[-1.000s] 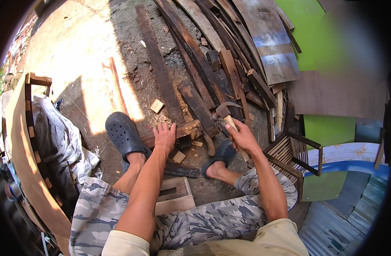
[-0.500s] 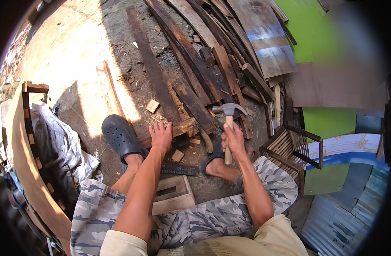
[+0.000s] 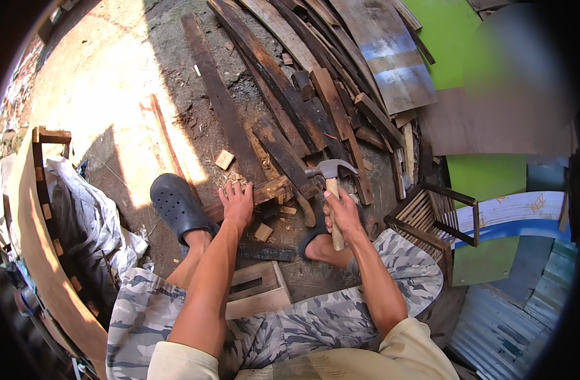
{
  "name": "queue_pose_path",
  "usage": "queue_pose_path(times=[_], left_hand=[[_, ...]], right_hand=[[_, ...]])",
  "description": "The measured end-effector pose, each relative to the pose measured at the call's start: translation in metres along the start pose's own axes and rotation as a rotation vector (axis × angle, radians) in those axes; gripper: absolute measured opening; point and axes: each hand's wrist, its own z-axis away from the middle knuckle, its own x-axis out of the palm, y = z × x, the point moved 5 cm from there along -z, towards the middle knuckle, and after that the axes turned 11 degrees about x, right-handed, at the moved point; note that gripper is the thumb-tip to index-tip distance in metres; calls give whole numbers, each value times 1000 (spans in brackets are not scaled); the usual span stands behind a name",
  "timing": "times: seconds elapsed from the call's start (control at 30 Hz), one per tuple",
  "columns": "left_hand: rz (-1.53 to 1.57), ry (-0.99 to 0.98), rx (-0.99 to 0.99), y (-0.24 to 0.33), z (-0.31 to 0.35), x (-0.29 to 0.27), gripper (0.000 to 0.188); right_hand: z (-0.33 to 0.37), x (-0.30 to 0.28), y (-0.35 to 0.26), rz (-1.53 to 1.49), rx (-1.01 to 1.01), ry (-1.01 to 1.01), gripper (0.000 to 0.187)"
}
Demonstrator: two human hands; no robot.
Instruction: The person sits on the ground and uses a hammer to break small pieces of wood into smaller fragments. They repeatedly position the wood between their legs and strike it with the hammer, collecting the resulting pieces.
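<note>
My right hand [image 3: 345, 215] is wrapped round the wooden handle of a claw hammer [image 3: 331, 169]. The hammer's metal head is raised, and its handle end points back toward me. My left hand [image 3: 237, 206] lies over a short, rough piece of wood [image 3: 269, 189], its fingers spread across the top. That piece lies crosswise on the ground between my feet. Near it are a small pale wood block [image 3: 224, 159] and another small block [image 3: 263, 232]. A rounded wooden handle [image 3: 306, 210] sticks out beside the piece, its other end hidden.
Long dark planks [image 3: 220, 95] and stacked boards spread ahead and to the right. A slatted wooden frame [image 3: 423, 228] stands at right, near corrugated metal sheets [image 3: 499, 323]. A wooden box [image 3: 258, 304] sits between my legs. White cloth [image 3: 93, 209] and a curved board [image 3: 49, 266] are at left.
The hammer in my right hand has shifted a little left and its head has tilted slightly. My left hand stays on the piece of wood.
</note>
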Motion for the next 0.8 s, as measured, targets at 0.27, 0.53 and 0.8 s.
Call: queue_pose_path(times=[0.27,0.53,0.8], left_hand=[[-26,-43,3,4,3,-11,67],[1,-56,21,9,3,-13,66],[-58,6,43,0,0,-1,68]], right_hand=[[1,13,8,75,0,-41,35],[0,26,25,146,-85,-111,30],[5,33,25,130,11,-83,30]])
